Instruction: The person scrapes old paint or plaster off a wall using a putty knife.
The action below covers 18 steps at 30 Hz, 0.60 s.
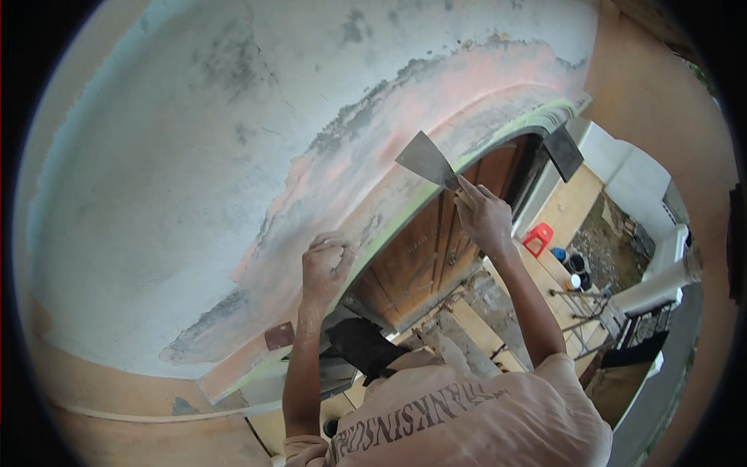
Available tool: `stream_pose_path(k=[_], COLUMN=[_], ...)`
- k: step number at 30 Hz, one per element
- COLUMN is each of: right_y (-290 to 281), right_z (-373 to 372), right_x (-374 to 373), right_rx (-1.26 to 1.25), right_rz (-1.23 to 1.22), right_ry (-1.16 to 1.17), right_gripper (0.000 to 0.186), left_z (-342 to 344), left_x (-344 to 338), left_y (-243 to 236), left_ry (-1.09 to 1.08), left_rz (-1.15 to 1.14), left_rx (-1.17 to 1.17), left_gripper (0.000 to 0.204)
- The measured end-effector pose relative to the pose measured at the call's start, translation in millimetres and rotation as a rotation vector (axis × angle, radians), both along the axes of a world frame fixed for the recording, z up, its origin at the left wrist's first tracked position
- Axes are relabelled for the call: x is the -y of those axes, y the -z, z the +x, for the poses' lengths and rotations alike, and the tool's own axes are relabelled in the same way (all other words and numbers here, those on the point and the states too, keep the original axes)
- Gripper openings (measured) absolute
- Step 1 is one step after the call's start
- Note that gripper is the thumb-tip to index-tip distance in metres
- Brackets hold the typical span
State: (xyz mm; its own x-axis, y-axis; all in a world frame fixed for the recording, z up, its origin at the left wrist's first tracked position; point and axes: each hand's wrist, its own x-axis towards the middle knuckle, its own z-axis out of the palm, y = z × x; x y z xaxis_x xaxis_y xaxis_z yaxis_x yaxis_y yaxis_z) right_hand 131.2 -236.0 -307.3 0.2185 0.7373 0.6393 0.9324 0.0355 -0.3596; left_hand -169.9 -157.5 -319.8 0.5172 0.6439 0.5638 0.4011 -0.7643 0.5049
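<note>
Your wide whitish plaster wall [140,179], filling the frame's upper left, looks unfinished, blotched and cracked; the curved pink-grey patch [443,86], upper centre, seems partly smoothed, its upper edge ragged. Your left hand [327,266] is curled, contents unclear; your right hand [484,219] grips the flat grey metal scraper [426,159] at centre.

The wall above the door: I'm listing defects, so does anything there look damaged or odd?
Yes. A pink and grey band with a ragged upper edge breaks the white wall, looking as if its surface coat is missing. Higher up, a thin crack runs beside dark smudges. The right hand holds a scraper near the band.
</note>
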Motion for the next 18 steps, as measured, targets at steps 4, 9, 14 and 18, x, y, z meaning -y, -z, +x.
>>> stream_pose_path(k=[4, 9, 14, 18], right_y=[44.6, 74.2, 97.7, 110.0], right_z=[-9.3, -12.9, -18.6, -30.9], right_x=[3.6, 17.4, 29.0, 37.5], right_rx=[-0.097, -0.152, -0.245, -0.345], right_rz=[0.167, 0.005, -0.051, -0.019], right_ry=[0.073, 0.014, 0.052, 0.086], right_gripper=[0.041, 0.042, 0.042, 0.043], left_z=[-4.8, 30.4, 97.3, 126.2], left_x=[27.1, 51.3, 75.9, 98.2], left_y=[52.4, 75.0, 96.7, 113.7], left_ry=[-0.045, 0.162, 0.377, 0.585], left_rz=[-0.349, -0.313, -0.479, -0.673], left_rx=[0.014, -0.031, -0.143, -0.177], left_gripper=[0.047, 0.048, 0.063, 0.068])
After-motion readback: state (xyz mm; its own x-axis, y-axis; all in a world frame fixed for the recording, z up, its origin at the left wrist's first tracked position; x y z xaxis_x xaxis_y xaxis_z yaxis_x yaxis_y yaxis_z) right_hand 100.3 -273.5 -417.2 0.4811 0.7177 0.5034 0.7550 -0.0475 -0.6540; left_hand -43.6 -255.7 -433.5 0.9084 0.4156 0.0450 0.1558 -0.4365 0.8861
